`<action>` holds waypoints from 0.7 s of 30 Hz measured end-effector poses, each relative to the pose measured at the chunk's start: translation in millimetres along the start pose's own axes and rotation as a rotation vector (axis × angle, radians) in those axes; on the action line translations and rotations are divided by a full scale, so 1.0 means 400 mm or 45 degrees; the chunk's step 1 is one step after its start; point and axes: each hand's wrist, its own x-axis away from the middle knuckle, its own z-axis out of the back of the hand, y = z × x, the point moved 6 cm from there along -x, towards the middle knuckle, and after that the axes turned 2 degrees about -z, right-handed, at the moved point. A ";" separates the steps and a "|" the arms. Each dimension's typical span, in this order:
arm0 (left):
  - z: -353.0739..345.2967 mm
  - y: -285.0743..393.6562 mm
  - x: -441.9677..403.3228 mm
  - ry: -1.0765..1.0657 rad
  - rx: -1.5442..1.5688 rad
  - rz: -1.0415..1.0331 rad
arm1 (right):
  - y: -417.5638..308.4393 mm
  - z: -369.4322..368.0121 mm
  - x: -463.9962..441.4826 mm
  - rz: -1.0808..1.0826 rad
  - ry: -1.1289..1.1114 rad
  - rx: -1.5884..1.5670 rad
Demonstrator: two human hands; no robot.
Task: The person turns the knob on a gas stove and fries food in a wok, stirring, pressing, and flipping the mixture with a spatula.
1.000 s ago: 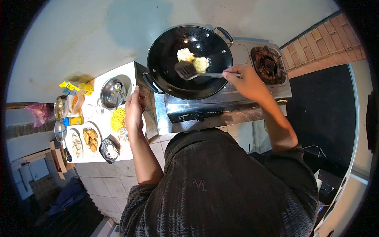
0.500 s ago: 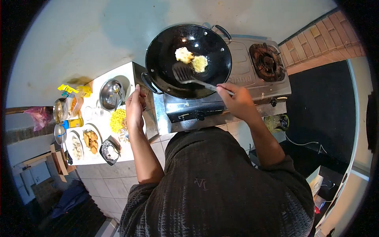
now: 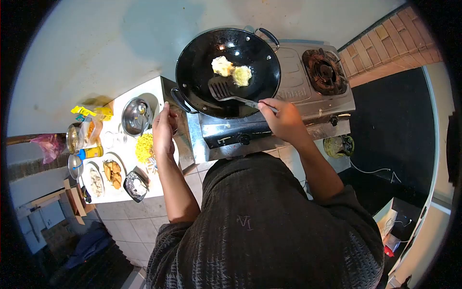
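My right hand point(image 3: 281, 119) is closed round the handle of a slotted spatula point(image 3: 222, 89), whose head rests inside the black wok point(image 3: 207, 101). Just beyond the spatula head, two pale, yellowish pieces of food point(image 3: 241, 75) lie side by side in the wok. My left hand point(image 3: 164, 129) is held up left of the wok, near its left handle, with the fingers together; whether it holds anything small cannot be made out. Beside that hand, partly behind it, is a plate of yellow food point(image 3: 144, 148).
The wok sits on the left of a two-burner stove point(image 3: 293, 72); the right burner point(image 3: 326, 72) is bare. On the white table point(image 3: 156, 86) at left stand a metal bowl point(image 3: 136, 117), a plate of browned pieces point(image 3: 112, 173) and a dark dish point(image 3: 135, 187).
My right hand has moved left and toward my body with the spatula, and the spatula head has shifted slightly left, away from the food. My left hand has barely moved.
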 end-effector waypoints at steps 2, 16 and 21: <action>-0.002 0.003 -0.002 0.000 0.006 -0.003 | 0.009 -0.014 -0.013 0.015 -0.051 0.062; -0.009 0.009 -0.001 -0.037 -0.010 -0.042 | 0.016 -0.029 -0.027 0.024 -0.029 -0.029; -0.012 0.009 0.002 -0.043 -0.001 -0.014 | -0.008 0.020 -0.006 -0.001 0.070 -0.030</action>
